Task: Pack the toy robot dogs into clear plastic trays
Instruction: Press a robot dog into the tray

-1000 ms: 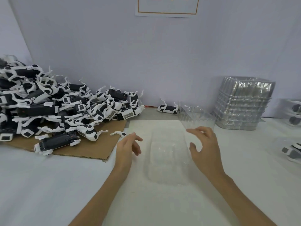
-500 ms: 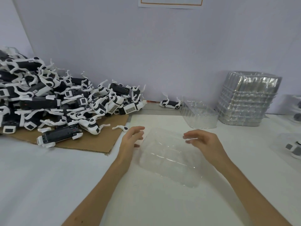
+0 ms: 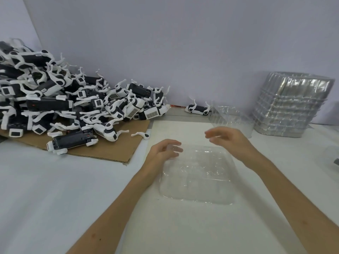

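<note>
My left hand [image 3: 165, 152] sits at the far left corner of the tray [image 3: 198, 180], fingers bent; I cannot tell whether they pinch the rim. My right hand [image 3: 233, 142] hovers over the far edge, loosely curled and empty. The tray lies flat before me; I'd square it, cavities up. The dogs [image 3: 73, 107] pile left on cardboard [image 3: 110, 153]. Reaching there crosses its edge and a loose leg [image 3: 141, 134]. A stack [image 3: 291, 107] bounds my right.

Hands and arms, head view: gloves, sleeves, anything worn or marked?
Nothing worn that shows. The left hand and right hand are bare: no gloves, rings or watch visible. The left forearm and right forearm are uncovered down to the frame's bottom edge, so no sleeves in view. The right fingers are blurred.
</note>
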`<state>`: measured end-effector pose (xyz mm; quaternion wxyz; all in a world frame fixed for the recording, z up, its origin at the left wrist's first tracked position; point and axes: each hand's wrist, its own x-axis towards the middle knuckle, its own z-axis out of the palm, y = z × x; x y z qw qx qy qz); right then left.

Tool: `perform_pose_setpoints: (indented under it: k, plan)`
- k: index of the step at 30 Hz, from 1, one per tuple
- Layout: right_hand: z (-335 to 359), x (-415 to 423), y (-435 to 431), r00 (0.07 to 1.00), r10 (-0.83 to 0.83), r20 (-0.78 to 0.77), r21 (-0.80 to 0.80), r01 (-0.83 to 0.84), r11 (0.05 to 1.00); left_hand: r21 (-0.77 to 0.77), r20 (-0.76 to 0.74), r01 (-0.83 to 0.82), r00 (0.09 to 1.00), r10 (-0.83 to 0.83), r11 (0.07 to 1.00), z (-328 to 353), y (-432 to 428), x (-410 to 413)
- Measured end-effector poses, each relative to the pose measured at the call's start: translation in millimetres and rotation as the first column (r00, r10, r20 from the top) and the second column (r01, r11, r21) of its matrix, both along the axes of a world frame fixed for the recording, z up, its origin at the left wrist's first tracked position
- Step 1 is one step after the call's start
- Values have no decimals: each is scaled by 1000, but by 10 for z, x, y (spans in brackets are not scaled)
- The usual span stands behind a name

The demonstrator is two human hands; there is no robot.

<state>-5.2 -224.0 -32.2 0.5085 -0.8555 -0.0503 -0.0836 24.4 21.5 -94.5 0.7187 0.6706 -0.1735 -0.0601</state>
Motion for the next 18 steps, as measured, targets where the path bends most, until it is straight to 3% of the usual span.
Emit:
perform_pose_setpoints:
  k: [4,8,11,16,18]
  plan:
    - [203,654,366,999,-28,-46,-125,22,992,-17,-3,-49,999,49,999,5,53,36]
    - [319,1362,799,944,18,-331,189,48,981,-18,-8,-106,994,106,994,-16,164,88]
    - [298,1786,1084,880,7,-474,342,178,923,-30,-51,-131,990,129,991,-30,191,115]
    - [134,2235,1474,814,-42,-580,242,222,945,-40,-12,-132,991,132,990,-71,162,139]
    - [129,2394,1624,812,-136,-568,235,318,918,-36,-6,-138,990,137,990,-92,148,153]
